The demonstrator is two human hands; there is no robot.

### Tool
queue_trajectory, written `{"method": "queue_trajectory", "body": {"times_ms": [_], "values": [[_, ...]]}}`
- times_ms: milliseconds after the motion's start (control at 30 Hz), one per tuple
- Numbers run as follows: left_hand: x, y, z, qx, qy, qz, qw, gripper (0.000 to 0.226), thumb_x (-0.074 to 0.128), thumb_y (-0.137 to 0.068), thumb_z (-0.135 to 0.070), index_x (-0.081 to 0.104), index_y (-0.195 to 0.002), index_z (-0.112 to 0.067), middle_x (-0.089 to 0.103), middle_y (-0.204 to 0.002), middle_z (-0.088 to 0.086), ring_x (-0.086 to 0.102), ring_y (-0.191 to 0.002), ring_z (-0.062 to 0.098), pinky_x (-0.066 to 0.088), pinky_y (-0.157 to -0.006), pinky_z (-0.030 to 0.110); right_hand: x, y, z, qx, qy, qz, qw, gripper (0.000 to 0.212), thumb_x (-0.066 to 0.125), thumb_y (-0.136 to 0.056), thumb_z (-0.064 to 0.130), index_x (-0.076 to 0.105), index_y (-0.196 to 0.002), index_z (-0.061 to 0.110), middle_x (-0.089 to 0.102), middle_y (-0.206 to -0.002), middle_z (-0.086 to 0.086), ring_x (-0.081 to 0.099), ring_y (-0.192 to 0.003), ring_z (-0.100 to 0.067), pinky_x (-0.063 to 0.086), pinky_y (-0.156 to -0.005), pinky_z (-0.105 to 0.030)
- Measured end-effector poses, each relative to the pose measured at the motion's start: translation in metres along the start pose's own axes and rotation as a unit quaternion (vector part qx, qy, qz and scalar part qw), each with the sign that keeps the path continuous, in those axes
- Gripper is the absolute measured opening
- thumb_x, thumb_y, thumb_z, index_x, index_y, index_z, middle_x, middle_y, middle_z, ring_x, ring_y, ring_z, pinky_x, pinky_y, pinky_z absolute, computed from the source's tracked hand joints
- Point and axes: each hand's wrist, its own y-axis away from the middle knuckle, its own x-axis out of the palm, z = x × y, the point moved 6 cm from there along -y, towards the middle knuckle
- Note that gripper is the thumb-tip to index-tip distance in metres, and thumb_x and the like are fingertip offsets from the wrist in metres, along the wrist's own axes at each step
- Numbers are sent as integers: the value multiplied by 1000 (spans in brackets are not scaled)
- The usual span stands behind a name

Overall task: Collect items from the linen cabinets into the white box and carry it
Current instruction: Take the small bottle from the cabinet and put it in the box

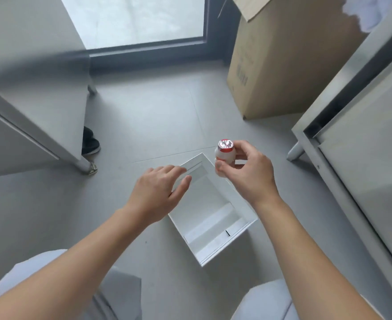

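An open white box (pixel 215 225) lies on the grey floor in front of me, with nothing inside it. My right hand (pixel 248 174) pinches a small white bottle (pixel 224 155) with a red foil cap, held upright above the box's far right corner. My left hand (pixel 160 190) hovers over the box's left wall with straight, relaxed fingers, holding nothing. Whether it touches the wall I cannot tell.
A grey cabinet on legs (pixel 28 112) stands at the left, a second one (pixel 363 146) at the right. A big cardboard carton (pixel 282 65) sits at the back right, next to a glass door (pixel 132 19). A dark shoe (pixel 90 142) shows beside the left cabinet.
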Motion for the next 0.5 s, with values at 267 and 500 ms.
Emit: {"method": "queue_trajectory", "body": {"times_ms": [267, 500], "values": [[4, -21, 23, -15, 23, -25, 999, 46, 32, -100, -53, 63, -120, -27, 69, -114, -11, 64, -100, 19, 44, -86, 32, 15, -16, -11, 3, -4, -3, 1000, 35, 84, -78, 33, 70, -110, 28, 73, -97, 16, 69, -93, -1, 61, -83, -36], [3, -21, 26, 7, 11, -28, 1000, 42, 39, -101, -49, 65, -119, -21, 70, -114, -5, 64, -100, 21, 44, -85, 33, 35, -12, 6, -21, -11, 17, 1000, 35, 84, -80, 34, 70, -111, 28, 72, -97, 19, 68, -94, 1, 61, -82, -35]]}}
